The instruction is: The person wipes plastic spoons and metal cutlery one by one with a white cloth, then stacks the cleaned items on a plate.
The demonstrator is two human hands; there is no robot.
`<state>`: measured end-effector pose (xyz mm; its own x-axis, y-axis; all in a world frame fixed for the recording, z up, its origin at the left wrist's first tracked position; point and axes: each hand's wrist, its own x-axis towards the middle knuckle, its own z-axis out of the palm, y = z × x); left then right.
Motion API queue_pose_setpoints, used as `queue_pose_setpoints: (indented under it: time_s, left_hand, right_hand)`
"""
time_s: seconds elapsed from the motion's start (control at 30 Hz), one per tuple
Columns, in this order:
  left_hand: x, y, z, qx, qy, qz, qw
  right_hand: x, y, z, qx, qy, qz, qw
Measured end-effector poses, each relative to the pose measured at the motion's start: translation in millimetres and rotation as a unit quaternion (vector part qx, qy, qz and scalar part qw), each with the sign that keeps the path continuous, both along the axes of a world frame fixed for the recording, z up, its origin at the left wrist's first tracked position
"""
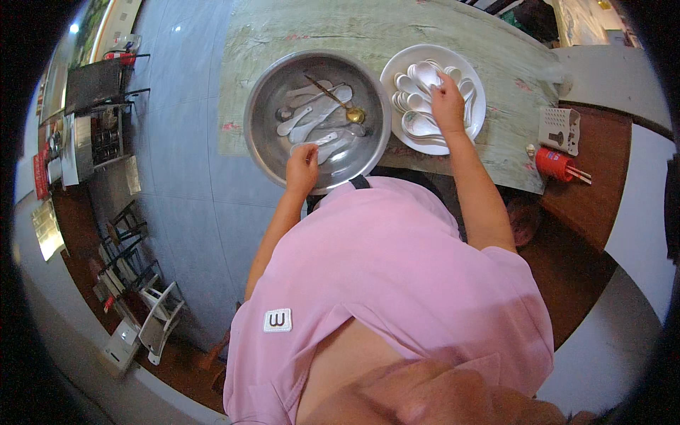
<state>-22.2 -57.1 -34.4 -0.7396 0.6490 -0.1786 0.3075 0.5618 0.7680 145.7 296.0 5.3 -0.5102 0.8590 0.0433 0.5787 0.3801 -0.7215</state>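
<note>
A large stainless steel basin [265, 154] holds several white spoons and a gold-coloured ladle [355, 113], apparently in water. At the basin's near side, my left hand [303, 167] has its fingertips pinched at a white spoon [324, 139]; the fingers partly hide the contact. Right of the basin lies a round white plate [477, 125] bearing several stacks of white soup spoons [417, 102] and some larger spoons [419, 125]. My right hand [448, 106] is over this plate, fingertips closed on the handle end of a white spoon [426, 73] among the stacks.
Basin and plate stand on a table with a green patterned cover [329, 32]. At the right edge are a white perforated utensil holder [558, 129] and a red container [553, 163] with chopsticks lying on its side. Chairs [156, 321] and shelves stand far left.
</note>
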Motion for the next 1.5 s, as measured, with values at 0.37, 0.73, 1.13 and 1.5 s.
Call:
queue_pose_setpoints:
  time_s: [0.37, 0.73, 1.13, 1.5]
  left_hand:
    - [0, 2, 3, -0.020, 0.002, -0.006, 1.000]
    - [-4, -1, 10, 0.022, 0.044, 0.044, 0.998]
    - [-8, -7, 24, 0.000, 0.146, 0.076, 0.986]
    - [-3, 6, 27, -0.230, 0.135, 0.004, 0.964]
  right_hand:
    - [33, 28, -57, -0.047, -0.038, -0.082, 0.995]
    - [-22, -17, 12, 0.207, 0.027, 0.095, 0.973]
    - [-85, -156, -13, 0.050, -0.069, 0.509, 0.857]
    - [-79, -173, -62, 0.034, -0.164, 0.482, 0.860]
